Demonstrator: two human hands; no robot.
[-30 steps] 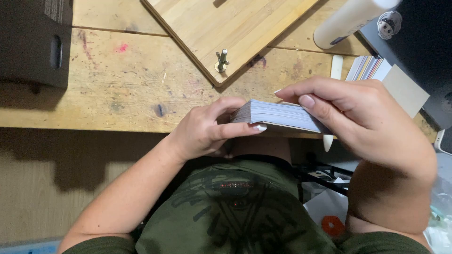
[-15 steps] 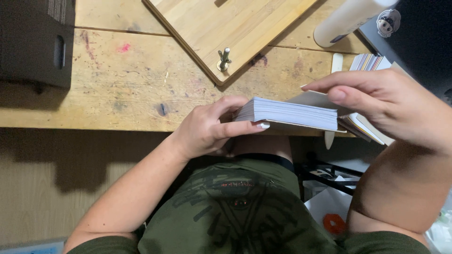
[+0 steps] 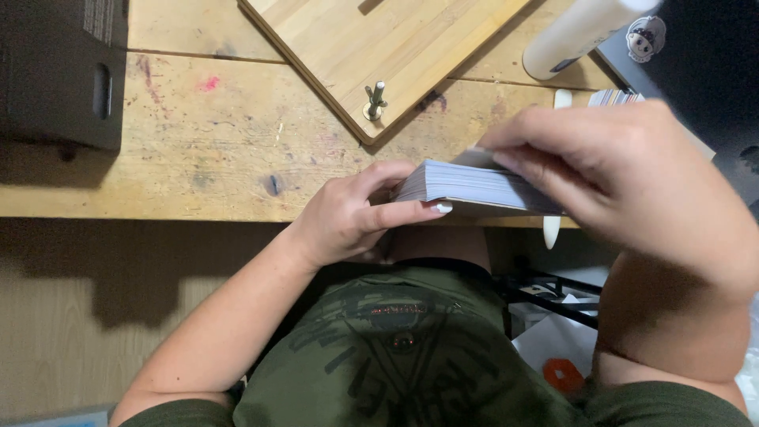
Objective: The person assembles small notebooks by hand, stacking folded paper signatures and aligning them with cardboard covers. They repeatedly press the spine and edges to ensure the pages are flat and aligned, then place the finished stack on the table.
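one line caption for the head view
Left hand grips a card stack; right hand covers its top, over a wooden table.

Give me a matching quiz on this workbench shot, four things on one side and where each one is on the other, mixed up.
1. card stack
2. bolt
3. white tube
4. dark box

a. far left of the bench
b. standing on the bamboo board
c. between the left hand and right hand
d. top right, lying slanted

Pairs: 1-c, 2-b, 3-d, 4-a

Workshop or craft space: worn, paint-stained wooden workbench (image 3: pixel 198 158), bamboo board (image 3: pixel 379 47) with metal bolt (image 3: pixel 375 100).
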